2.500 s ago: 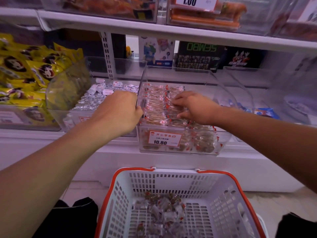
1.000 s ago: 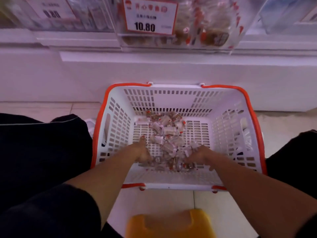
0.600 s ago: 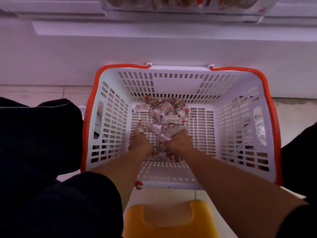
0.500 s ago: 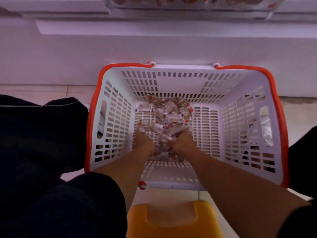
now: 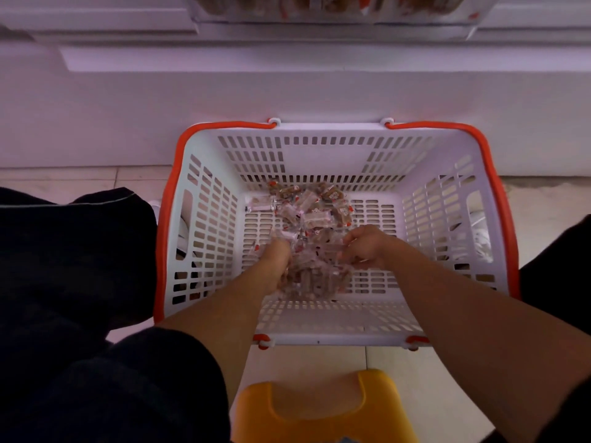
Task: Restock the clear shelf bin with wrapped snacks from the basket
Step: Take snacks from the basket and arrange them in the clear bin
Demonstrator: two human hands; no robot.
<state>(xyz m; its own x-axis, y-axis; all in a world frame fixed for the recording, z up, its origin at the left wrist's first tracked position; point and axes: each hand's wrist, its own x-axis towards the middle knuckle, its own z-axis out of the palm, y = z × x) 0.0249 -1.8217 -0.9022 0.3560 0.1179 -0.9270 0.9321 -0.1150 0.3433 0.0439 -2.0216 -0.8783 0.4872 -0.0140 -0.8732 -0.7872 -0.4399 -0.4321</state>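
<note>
Sitting on the tiled floor (image 5: pixel 319 359), hard against the white shelf base (image 5: pixel 287 97): one white slotted basket (image 5: pixel 447 219) with orange handles. Inside, one loose pile of wrapped snacks (image 5: pixel 310 206), clear film with red ends and brown filling, too many and too overlapped to count singly; some lying on the basket bottom toward the far wall, the rest gathered up between two hands. Left hand (image 5: pixel 276 254) down in the pile, fingers curled under and round a bunch of snacks. Right hand (image 5: pixel 366 247) opposite it, fingers bent and partly spread, gripping the same heap from the other side. Both forearms bare and reaching in over the near rim. Heap somewhat blurred, so exact finger contact hard to make out. At the top edge, only the underside of one clear shelf bin (image 5: pixel 335 11), with wrapped snacks showing through its front. Below the basket, one yellow stool (image 5: pixel 319 407), partly cut off by the frame. Dark trousers (image 5: pixel 80 282) at left, another dark patch at right.
</note>
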